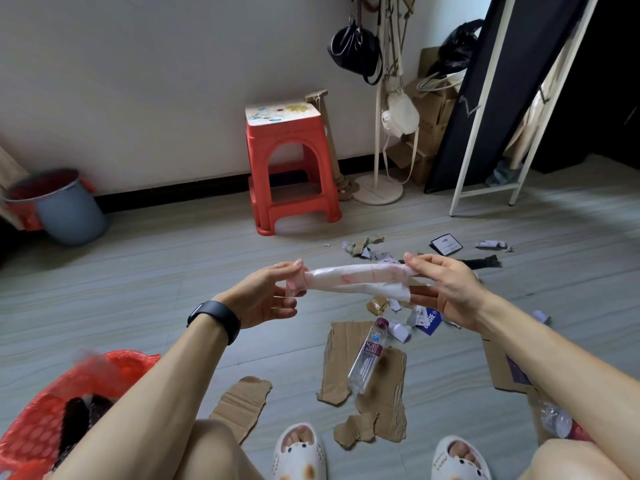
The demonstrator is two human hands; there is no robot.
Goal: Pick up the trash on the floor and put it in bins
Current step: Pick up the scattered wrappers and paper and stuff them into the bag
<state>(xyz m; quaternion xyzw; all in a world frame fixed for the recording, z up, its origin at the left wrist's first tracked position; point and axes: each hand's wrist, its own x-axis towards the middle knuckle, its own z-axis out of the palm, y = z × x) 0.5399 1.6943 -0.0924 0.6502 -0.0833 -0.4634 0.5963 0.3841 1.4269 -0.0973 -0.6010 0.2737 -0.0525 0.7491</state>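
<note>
While I stretch the rolled white plastic wrapper with red print [356, 280] between my left hand [266, 296] and right hand [445, 289], both pinching its ends, I should bunch it leftward, then drop it into the red-lined bin [52, 410] below my left forearm.

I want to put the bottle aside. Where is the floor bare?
Bare floor runs from the grey bin to the red stool, left of the hands. It is crowded on the right: cardboard, bottle and paper scraps.
</note>
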